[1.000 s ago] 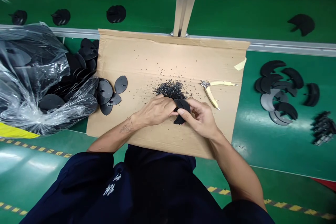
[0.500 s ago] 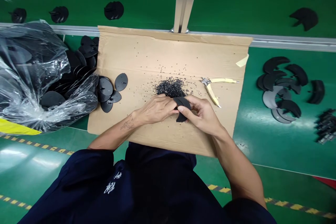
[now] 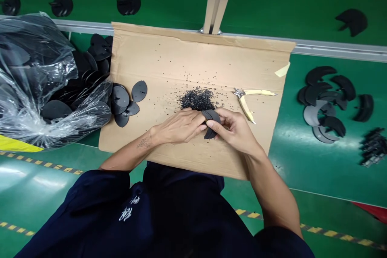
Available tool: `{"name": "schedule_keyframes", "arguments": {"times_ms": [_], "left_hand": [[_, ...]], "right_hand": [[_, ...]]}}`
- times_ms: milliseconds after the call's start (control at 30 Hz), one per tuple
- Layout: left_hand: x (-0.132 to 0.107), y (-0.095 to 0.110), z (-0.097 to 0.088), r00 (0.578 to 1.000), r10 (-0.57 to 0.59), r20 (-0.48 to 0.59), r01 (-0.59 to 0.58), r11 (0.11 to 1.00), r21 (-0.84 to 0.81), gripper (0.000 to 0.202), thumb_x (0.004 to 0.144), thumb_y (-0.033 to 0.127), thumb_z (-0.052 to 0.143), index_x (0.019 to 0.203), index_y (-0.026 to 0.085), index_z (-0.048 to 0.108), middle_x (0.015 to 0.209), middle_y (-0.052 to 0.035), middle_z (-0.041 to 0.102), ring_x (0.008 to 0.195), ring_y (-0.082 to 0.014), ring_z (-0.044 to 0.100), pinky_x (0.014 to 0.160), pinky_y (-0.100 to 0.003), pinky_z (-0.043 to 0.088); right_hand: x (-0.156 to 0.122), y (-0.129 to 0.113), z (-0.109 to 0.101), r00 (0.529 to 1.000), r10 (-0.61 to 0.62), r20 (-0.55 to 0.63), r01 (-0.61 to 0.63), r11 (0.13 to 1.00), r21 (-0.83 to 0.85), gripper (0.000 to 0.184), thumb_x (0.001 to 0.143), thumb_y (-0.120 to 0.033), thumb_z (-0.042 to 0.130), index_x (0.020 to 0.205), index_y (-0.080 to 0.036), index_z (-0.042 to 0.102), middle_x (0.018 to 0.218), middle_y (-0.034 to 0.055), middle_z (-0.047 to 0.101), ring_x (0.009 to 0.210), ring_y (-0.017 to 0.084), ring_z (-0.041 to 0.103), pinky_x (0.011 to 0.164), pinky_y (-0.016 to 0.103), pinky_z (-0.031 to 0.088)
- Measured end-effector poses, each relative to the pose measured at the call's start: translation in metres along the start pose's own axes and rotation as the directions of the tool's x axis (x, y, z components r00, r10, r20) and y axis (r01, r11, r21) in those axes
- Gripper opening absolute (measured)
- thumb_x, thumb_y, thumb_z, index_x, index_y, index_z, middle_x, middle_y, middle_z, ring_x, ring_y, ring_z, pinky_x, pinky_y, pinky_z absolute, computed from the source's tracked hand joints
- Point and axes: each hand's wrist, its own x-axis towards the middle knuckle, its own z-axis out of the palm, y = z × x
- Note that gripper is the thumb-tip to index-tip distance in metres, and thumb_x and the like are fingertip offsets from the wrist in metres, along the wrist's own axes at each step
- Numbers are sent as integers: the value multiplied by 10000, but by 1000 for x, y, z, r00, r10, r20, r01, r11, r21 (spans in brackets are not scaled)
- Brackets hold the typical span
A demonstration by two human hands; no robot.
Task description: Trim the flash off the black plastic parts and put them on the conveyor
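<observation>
Head view: I see the right hand pinching a curved black piece over the cardboard, by a heap of black bits. The left hand's fingers curl against it; grip, I cannot tell. I judge this piece unfinished, being in hand. Curved parts lie right: done or waiting, unclear. Cutters lie untouched.

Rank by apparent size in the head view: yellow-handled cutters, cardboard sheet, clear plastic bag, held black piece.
1. Cardboard sheet
2. Clear plastic bag, cut off by the frame
3. Yellow-handled cutters
4. Held black piece, partly covered by fingers
</observation>
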Motion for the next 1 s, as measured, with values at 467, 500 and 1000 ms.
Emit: {"name": "schedule_keyframes", "arguments": {"times_ms": [467,500,1000], "left_hand": [[-1,1,9,999,-46,22,44,996,76,362,1082,300,237,972,157,551,739,-57,658,656,-208,623,675,-332,427],[-1,1,8,998,-48,34,46,997,67,367,1083,303,233,971,159,552,734,-53,657,651,-206,622,674,-330,428],[1,-6,5,979,-4,-201,-8,998,-57,227,1107,335,360,1041,189,521,817,-26,682,668,-140,639,578,-249,438]], "right_hand": [[-1,1,2,999,-41,-27,36,988,-152,477,899,-656,651,800,-196,568,639,-49,456,579,97,423,520,246,329],[-1,1,2,999,-31,-22,28,990,-139,482,901,-660,645,798,-196,563,642,-50,454,577,96,425,518,246,328],[5,3,2,998,49,-35,-45,995,89,440,872,-624,708,921,-201,598,641,-62,497,527,103,514,484,248,453]]}}
